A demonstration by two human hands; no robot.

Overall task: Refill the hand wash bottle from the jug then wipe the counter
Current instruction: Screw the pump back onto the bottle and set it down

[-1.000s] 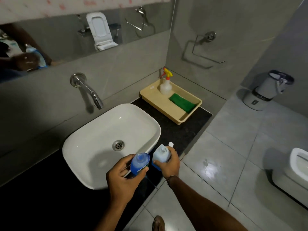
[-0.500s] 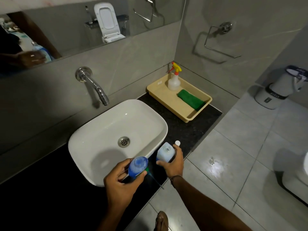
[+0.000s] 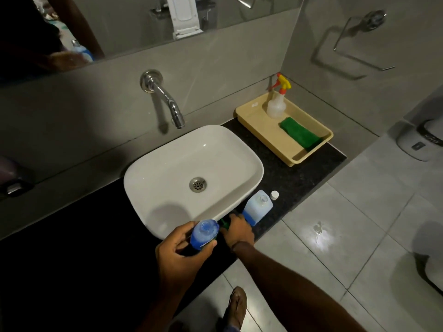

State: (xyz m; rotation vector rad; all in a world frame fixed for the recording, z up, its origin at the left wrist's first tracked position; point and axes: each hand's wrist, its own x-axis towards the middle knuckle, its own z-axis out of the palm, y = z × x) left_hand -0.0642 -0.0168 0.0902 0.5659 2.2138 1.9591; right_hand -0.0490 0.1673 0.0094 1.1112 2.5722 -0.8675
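**First:** Hand wash bottle [image 3: 205, 234], where is it?

**Second:** At the worktop's [image 3: 299, 178] front edge, just before the white basin's [image 3: 167, 164] near rim. It has blue liquid inside, and the left grip [image 3: 182, 250] is curled round it.

**First:** And the right grip [image 3: 238, 230]?

**Second:** Just beside it, over something green. Whether it grasps that, I cannot tell. The jug [image 3: 257, 208] stands open-mouthed near the front edge, close by that grip, with its white cap [image 3: 274, 195] alongside.

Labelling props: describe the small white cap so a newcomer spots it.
Find the white ceramic basin. Right of it on the black counter stands a translucent jug of blue liquid. The small round white cap lies beside it, the only loose lid.
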